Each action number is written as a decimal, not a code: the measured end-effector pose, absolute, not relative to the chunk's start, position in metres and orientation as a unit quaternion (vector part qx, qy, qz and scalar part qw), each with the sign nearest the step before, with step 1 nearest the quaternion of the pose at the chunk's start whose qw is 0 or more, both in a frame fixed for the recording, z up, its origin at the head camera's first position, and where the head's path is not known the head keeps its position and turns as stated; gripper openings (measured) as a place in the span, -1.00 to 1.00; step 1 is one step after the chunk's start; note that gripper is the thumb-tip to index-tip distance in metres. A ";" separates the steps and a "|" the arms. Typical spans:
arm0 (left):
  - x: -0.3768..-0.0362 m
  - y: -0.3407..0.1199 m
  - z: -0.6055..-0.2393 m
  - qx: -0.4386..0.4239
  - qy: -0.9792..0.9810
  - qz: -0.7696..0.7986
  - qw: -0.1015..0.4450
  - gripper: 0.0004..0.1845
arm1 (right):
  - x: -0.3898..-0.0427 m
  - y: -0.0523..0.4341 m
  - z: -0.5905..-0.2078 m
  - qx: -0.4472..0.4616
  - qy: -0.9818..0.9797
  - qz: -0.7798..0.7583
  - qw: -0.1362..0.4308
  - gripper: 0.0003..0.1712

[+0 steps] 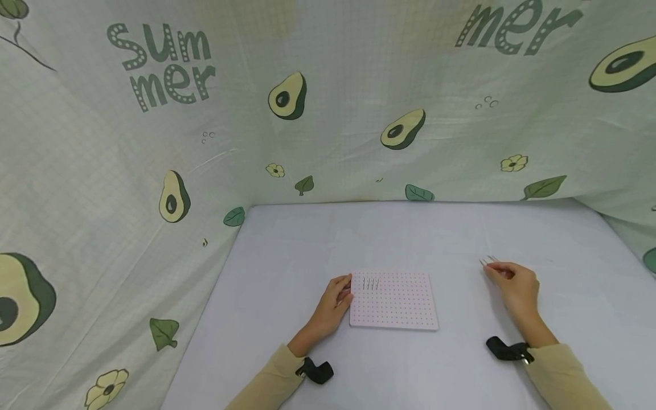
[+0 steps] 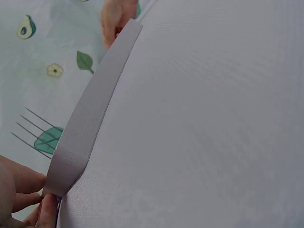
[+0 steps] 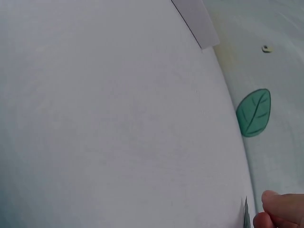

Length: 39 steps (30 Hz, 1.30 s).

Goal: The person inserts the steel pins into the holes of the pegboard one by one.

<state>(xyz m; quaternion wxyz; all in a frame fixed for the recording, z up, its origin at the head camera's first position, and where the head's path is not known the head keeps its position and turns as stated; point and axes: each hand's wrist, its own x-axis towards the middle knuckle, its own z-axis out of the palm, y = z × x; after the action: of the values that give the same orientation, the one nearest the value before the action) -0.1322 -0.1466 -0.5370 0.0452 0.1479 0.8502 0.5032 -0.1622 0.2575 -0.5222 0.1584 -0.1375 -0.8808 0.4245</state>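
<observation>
- A white perforated board (image 1: 393, 300) lay flat near the middle of the pale worktop (image 1: 410, 239), squarely before the person; lying flat left its grid of holes facing up, which would suit a thing being pushed in from above.
- A few thin metal pins (image 1: 371, 283) stood upright in a short row near the board's far left corner, close together; in the left wrist view the same pins (image 2: 33, 130) showed as slim grey lines rising off the board's edge (image 2: 95, 107).
- The left hand (image 1: 334, 304) rested against the board's left edge, fingers curled about that side; the left wrist view showed its fingertips (image 2: 26, 190) pinching the near corner, probably to keep the light board from sliding.
- The right hand (image 1: 515, 285) sat well apart to the right of the board, low over the worktop, fingers drawn together around a small bunch of loose pins (image 1: 488, 261) whose tips stuck out beyond the fingertips. Held that way, a spare supply stayed close at hand.
- The right wrist view caught only a fingertip (image 3: 280, 211) at the lower edge, with a dark sliver beside it, too small to tell for certain.
- Black straps sat at both wrists over tan sleeves.
- Avocado-print fabric (image 1: 287, 97) hung behind and to both sides of the worktop.
</observation>
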 end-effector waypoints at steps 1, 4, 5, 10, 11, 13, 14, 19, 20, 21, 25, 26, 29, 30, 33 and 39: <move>-0.132 -0.147 -0.537 0.147 0.850 0.503 0.045 -0.44 | -0.162 0.258 -0.523 -0.137 -0.881 0.424 0.157 -0.69; -0.132 -0.147 -0.536 0.147 0.852 0.501 0.044 -0.44 | -0.164 0.258 -0.524 -0.135 -0.883 0.422 0.153 -0.70; -0.132 -0.147 -0.536 0.147 0.852 0.500 0.043 -0.44 | -0.164 0.258 -0.524 -0.133 -0.884 0.421 0.152 -0.70; -0.131 -0.147 -0.535 0.147 0.853 0.499 0.042 -0.44 | -0.167 0.258 -0.527 -0.123 -0.891 0.409 0.155 -0.73; -0.131 -0.147 -0.535 0.146 0.853 0.499 0.042 -0.44 | -0.167 0.258 -0.527 -0.122 -0.892 0.407 0.156 -0.73; -0.131 -0.147 -0.535 0.146 0.853 0.499 0.044 -0.44 | -0.168 0.258 -0.528 -0.119 -0.892 0.405 0.162 -0.75; -0.131 -0.147 -0.535 0.146 0.853 0.500 0.044 -0.44 | -0.168 0.257 -0.528 -0.118 -0.892 0.404 0.165 -0.75; -0.132 -0.147 -0.536 0.151 0.848 0.507 0.038 -0.45 | -0.170 0.257 -0.528 -0.110 -0.894 0.397 0.174 -0.77; -0.132 -0.147 -0.536 0.154 0.845 0.511 0.037 -0.45 | -0.170 0.257 -0.528 -0.109 -0.896 0.395 0.174 -0.77; -0.133 -0.147 -0.537 0.157 0.843 0.513 0.035 -0.45 | -0.170 0.257 -0.528 -0.108 -0.896 0.393 0.175 -0.77; -0.133 -0.147 -0.539 0.171 0.835 0.521 0.031 -0.45 | -0.169 0.257 -0.528 -0.105 -0.899 0.389 0.173 -0.78; -0.134 -0.147 -0.539 0.171 0.836 0.521 0.032 -0.45 | -0.169 0.256 -0.528 -0.104 -0.899 0.388 0.172 -0.78; -0.133 -0.147 -0.539 0.169 0.837 0.519 0.036 -0.45 | -0.168 0.256 -0.528 -0.102 -0.900 0.387 0.172 -0.79; -0.133 -0.147 -0.539 0.168 0.837 0.519 0.037 -0.45 | -0.168 0.256 -0.529 -0.101 -0.901 0.386 0.172 -0.79; -0.134 -0.147 -0.540 0.165 0.839 0.518 0.040 -0.45 | -0.168 0.256 -0.529 -0.101 -0.901 0.384 0.171 -0.79; -0.133 -0.146 -0.541 0.166 0.843 0.511 0.038 -0.45 | -0.168 0.256 -0.531 -0.104 -0.903 0.384 0.163 -0.79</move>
<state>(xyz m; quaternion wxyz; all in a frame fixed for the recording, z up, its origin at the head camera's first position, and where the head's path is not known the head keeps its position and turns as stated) -0.1329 -0.1463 -0.5408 0.0377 0.1657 0.8426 0.5110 -0.1676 0.2563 -0.5306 0.1629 -0.1038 -0.9029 0.3840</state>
